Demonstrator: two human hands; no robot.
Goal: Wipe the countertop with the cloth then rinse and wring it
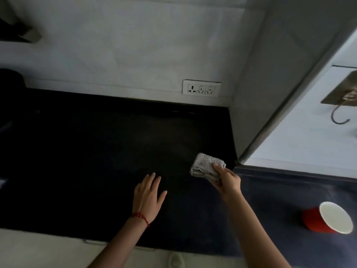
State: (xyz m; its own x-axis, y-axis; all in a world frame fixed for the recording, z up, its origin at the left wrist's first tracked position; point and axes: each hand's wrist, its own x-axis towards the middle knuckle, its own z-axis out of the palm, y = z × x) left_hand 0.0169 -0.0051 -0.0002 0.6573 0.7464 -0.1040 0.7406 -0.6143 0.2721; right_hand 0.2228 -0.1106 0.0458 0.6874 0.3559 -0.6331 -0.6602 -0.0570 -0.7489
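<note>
Pinched between thumb and curled fingers of the right hand [229, 180], the folded grey cloth [207, 167] sits near the right rear corner of the dark countertop [96, 151], its long axis running from front left to back right. Beside it the left hand [147, 198] lies flat, fingers straight and slightly spread, holding nothing.

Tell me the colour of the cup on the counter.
Red cup outside, white inside; head view.
</note>
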